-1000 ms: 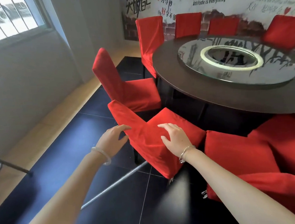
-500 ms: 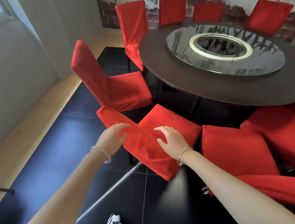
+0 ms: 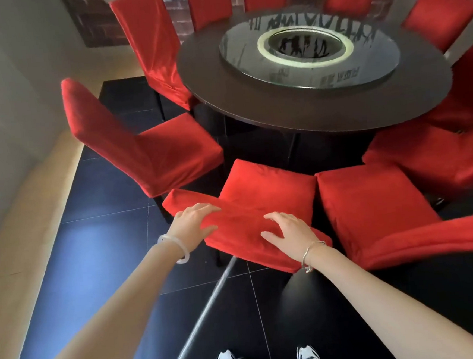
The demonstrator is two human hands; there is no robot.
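Fingers of the left hand are curled over the padded top edge of the red cloth-covered chair, with the thumb set against its near face. Those of the right hand are spread flat on it. This one chair is stood beside the round dark table — at least eight more alike are ringed around it.

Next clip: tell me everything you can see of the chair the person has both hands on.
The chair is wrapped all over in a fitted red cloth, soft and slightly creased. It shows a square padded seat and a tall back, viewed from above. It stands on the black tiled floor, seat toward the round table, with a second red chair close at its right. The left hand holds the back's top edge; the right hand lies on it, fingers spread.
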